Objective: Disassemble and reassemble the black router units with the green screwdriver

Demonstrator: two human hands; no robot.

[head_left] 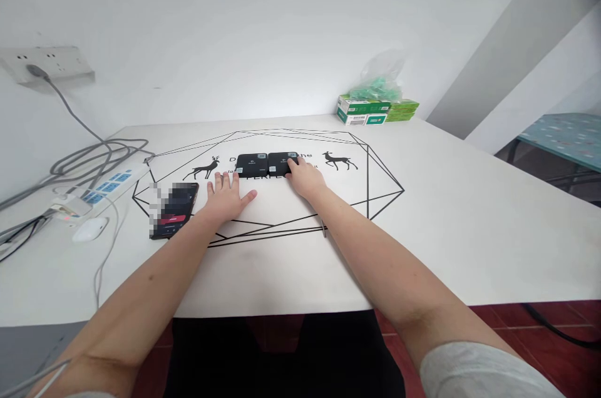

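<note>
Two flat black square boxes lie side by side on the printed table mat, edges close together. The left black box (251,165) has a small pale label at its lower left corner and another at its upper right. My left hand (224,199) lies palm down just in front of it, fingers spread, fingertips close to its near edge. My right hand (306,176) is on the right black box (278,164), a finger over its top and the thumb by its near edge. The hand covers that box's right end.
A phone (176,210) lies left of my left hand. Further left are a power strip (115,188), coiled grey cable (89,166) and a white mouse-like object (90,229). Green-and-white boxes (364,109) under a plastic bag (380,82) stand by the wall.
</note>
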